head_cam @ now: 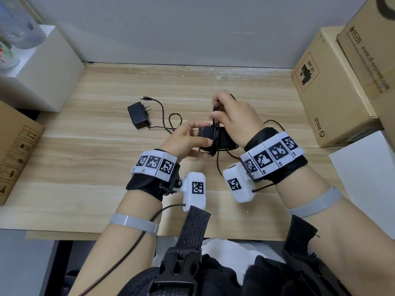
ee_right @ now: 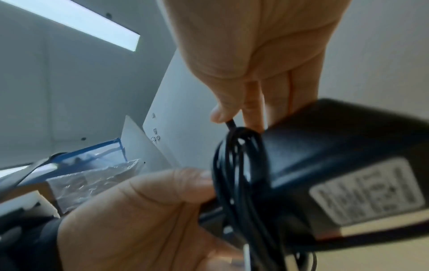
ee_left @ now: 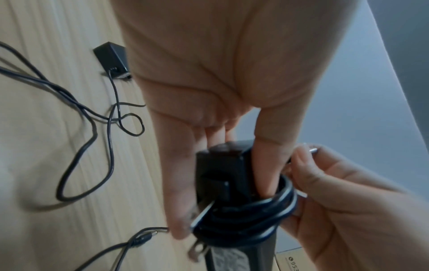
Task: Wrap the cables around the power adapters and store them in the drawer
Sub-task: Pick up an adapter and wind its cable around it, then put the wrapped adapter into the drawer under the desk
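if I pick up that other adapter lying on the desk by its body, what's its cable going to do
The cable will probably dangle and drag: it is thin and lies in loose loops beside the adapter. Its plug end is free, so it may swing. The adapter looks small and boxy, likely light and rigid, though its bare prongs could catch the cable.

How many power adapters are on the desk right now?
2. One adapter lies on the desk with its cable loose; the other adapter is held in both hands above the desk, cable partly wrapped.
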